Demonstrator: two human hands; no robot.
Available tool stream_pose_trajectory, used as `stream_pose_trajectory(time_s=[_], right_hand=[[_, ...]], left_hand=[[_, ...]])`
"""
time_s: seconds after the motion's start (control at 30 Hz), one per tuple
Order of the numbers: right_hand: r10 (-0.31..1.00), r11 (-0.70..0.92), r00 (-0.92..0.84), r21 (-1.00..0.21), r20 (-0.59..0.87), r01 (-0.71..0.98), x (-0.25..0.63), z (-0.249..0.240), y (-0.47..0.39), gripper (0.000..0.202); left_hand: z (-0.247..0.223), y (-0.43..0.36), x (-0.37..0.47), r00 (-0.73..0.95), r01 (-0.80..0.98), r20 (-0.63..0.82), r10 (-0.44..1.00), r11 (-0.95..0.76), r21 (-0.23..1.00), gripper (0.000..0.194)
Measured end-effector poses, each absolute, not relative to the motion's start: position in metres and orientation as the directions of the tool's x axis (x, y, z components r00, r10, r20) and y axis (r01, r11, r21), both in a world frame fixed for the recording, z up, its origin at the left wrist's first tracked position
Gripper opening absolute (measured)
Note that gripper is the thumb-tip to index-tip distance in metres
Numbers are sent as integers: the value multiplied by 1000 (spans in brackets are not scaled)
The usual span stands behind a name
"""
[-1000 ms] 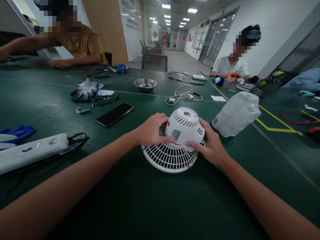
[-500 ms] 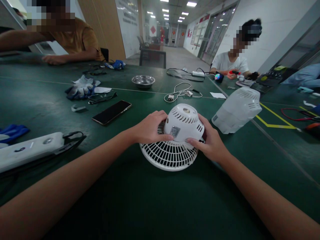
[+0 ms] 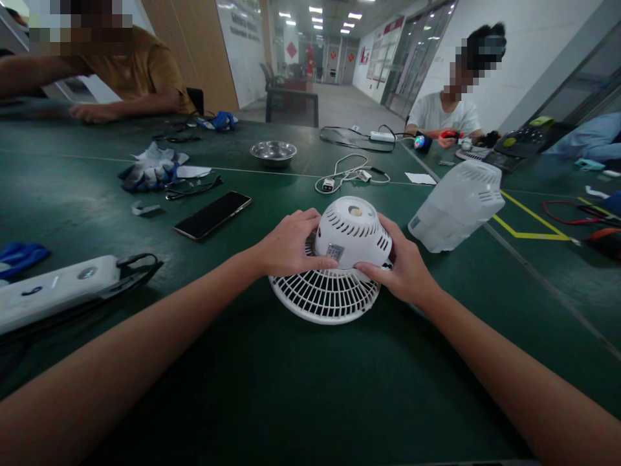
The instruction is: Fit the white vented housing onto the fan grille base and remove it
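Observation:
A white slotted fan motor housing (image 3: 350, 226) with a small silver label sits over a round white fan grille (image 3: 330, 298) on the green table. My left hand (image 3: 294, 244) is closed around the left side of the housing, thumb along its lower edge. On the other side, my right hand (image 3: 402, 262) grips the housing, its thumb resting near the front rim. The far fingertips of both hands are hidden behind it. Right of my right hand leans a translucent white plastic part (image 3: 458, 206) with vent slots.
A black phone (image 3: 213, 215) lies to the left, near gloves (image 3: 152, 167) and a white device (image 3: 58, 291) with a black strap. Farther back are a metal bowl (image 3: 273, 153) and a coiled white cable (image 3: 352, 173). Two people sit across the table.
The camera view has shifted slightly. The housing appears tipped a little toward me, its label more foreshortened, and my right thumb has slid slightly left along its rim.

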State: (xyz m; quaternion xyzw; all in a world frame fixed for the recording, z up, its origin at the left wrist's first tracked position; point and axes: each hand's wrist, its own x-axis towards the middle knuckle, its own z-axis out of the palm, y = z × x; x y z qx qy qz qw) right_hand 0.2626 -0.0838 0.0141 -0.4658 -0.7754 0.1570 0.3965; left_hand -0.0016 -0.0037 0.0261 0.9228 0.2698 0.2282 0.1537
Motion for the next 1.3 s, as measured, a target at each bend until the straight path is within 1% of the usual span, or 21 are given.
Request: stream_pose_trajectory(time_s=[0.13, 0.23, 0.27, 0.33, 0.37, 0.43, 0.53, 0.6, 0.67, 0.8, 0.93, 1.1, 1.2, 1.3], right_hand=[[822, 529, -245, -529, 514, 663, 259, 15, -84, 93], [795, 537, -236, -466, 559, 703, 257, 16, -86, 105], [795, 540, -240, -469, 557, 699, 257, 16, -87, 109], [819, 540, -267, -525, 508, 658, 259, 15, -90, 112], [836, 532, -285, -565, 469, 630, 260, 15, -91, 110], [860, 509, -316, -634, 401, 582, 261, 13, -94, 106], [874, 485, -324, -704, 363, 519, 262, 11, -99, 101], [879, 470, -319, -749, 353, 467, 261, 11, -103, 101], [885, 453, -316, -786, 342, 420, 259, 11, -107, 103], [894, 408, -343, -839, 288, 359, 257, 13, -112, 109], [890, 388, -370, -867, 265, 313, 259, 14, -111, 107], [883, 391, -396, -864, 254, 316, 259, 19, -110, 98], [877, 403, -407, -853, 255, 333, 259, 23, -110, 96], [885, 395, -399, -839, 239, 374, 262, 24, -110, 95]], left_hand=[[24, -4, -1, 745, 440, 354, 565, -816, 376, 75], [19, -6, 1, 690, 425, 428, 584, -805, 413, 75], [16, -6, 2, 673, 395, 457, 581, -806, 442, 74], [11, -7, 2, 662, 300, 501, 558, -809, 505, 75], [9, -7, 2, 669, 251, 511, 540, -811, 529, 79], [5, -9, 2, 692, 183, 519, 502, -817, 547, 96], [2, -14, 5, 691, 191, 529, 493, -830, 525, 129], [2, -18, 8, 676, 205, 543, 499, -834, 511, 138], [2, -22, 11, 679, 184, 558, 477, -846, 500, 139], [2, -23, 14, 683, 120, 604, 411, -879, 462, 133], [0, -22, 16, 669, 107, 633, 389, -894, 435, 126], [-4, -18, 16, 654, 76, 663, 365, -903, 423, 124], [-4, -16, 15, 663, 67, 657, 358, -903, 424, 128], [-1, -19, 14, 673, 130, 615, 411, -885, 448, 131]])
